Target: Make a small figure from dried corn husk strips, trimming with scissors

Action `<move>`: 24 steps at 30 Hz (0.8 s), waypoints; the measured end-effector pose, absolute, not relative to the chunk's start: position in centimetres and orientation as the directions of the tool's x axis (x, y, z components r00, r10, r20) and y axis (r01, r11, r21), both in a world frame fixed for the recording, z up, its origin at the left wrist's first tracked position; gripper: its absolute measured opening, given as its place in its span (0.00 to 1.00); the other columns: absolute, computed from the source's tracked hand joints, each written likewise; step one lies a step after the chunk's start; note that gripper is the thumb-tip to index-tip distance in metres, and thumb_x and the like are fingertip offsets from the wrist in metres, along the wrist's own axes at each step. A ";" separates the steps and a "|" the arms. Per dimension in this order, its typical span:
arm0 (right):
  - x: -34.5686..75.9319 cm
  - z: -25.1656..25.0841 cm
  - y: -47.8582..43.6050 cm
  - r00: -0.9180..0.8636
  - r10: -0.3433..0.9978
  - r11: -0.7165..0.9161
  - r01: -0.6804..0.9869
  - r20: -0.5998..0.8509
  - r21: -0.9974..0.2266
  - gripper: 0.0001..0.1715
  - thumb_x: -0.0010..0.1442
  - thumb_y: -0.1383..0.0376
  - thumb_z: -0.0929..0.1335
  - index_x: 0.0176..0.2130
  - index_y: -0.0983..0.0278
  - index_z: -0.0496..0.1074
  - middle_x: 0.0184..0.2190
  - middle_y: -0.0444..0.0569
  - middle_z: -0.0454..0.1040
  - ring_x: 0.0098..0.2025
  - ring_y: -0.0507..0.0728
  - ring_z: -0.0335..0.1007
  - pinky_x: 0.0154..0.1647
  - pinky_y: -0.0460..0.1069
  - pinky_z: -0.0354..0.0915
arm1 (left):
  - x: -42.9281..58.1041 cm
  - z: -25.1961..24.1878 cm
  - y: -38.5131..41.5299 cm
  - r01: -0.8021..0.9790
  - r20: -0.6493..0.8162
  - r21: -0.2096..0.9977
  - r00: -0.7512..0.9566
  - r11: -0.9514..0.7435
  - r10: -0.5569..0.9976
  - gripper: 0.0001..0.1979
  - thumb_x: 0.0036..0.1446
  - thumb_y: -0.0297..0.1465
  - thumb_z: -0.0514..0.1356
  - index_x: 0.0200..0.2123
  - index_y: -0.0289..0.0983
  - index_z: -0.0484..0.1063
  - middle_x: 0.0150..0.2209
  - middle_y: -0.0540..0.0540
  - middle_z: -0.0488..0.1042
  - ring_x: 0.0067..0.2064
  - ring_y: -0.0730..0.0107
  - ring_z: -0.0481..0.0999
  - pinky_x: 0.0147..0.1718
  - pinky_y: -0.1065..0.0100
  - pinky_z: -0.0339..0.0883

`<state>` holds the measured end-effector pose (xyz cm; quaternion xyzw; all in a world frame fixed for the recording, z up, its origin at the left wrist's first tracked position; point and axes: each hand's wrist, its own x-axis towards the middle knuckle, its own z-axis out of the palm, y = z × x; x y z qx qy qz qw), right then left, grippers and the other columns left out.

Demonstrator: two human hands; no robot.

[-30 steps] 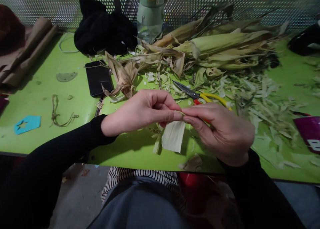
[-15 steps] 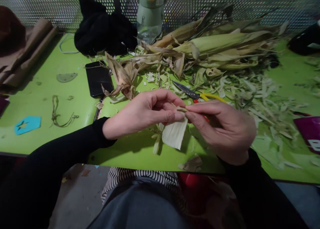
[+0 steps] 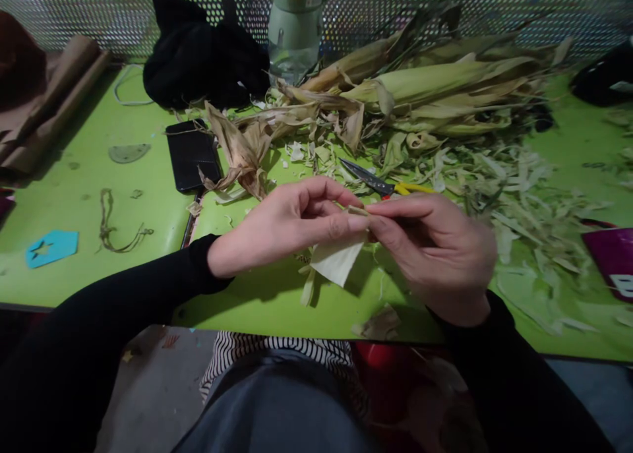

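Note:
My left hand (image 3: 287,225) and my right hand (image 3: 435,252) meet fingertip to fingertip above the green table (image 3: 99,176). Both pinch the top edge of a pale strip of corn husk (image 3: 336,262), which hangs down between them. The fingers of both hands are curled shut around that edge. Just behind my hands lie yellow-handled scissors (image 3: 390,186), blades pointing left.
A pile of corn ears in husks (image 3: 425,90) lies at the back, with husk scraps (image 3: 514,189) spread to the right. A black phone (image 3: 190,153), black cloth (image 3: 202,57), green bottle (image 3: 294,28), twine (image 3: 111,222) and a blue star cut-out (image 3: 52,247) lie nearby.
My hands have risen slightly and the hanging husk piece has tilted, its lower edge swinging up and to the left. Both pinches hold.

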<state>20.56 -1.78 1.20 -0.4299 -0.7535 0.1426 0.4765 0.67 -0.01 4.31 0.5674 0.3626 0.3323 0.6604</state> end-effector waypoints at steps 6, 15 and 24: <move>20.6 1.6 -1.5 -0.284 0.711 0.680 0.512 0.644 -0.525 0.12 0.60 0.69 0.73 0.41 0.51 0.79 0.37 0.42 0.83 0.37 0.56 0.81 0.39 0.53 0.76 | 0.5 4.5 0.3 0.040 -0.148 0.988 0.510 0.148 0.848 0.17 0.55 0.42 0.68 0.32 0.32 0.74 0.24 0.51 0.71 0.25 0.79 0.68 0.23 0.75 0.61; 20.6 2.1 -1.6 -0.219 0.849 0.527 0.401 0.481 -0.749 0.07 0.57 0.68 0.75 0.36 0.55 0.81 0.34 0.43 0.83 0.37 0.56 0.80 0.39 0.52 0.78 | 0.4 4.9 0.2 0.071 -0.178 0.984 0.506 0.165 0.844 0.15 0.53 0.40 0.70 0.32 0.32 0.74 0.22 0.52 0.70 0.23 0.81 0.65 0.20 0.76 0.57; 20.4 2.3 -1.6 -0.179 0.897 0.443 0.343 0.405 -0.829 0.04 0.55 0.67 0.76 0.33 0.57 0.80 0.32 0.42 0.82 0.35 0.54 0.80 0.37 0.50 0.78 | 0.4 4.2 -0.1 0.035 -0.067 0.998 0.483 0.057 0.873 0.12 0.56 0.36 0.68 0.34 0.33 0.74 0.25 0.51 0.71 0.24 0.80 0.65 0.22 0.75 0.57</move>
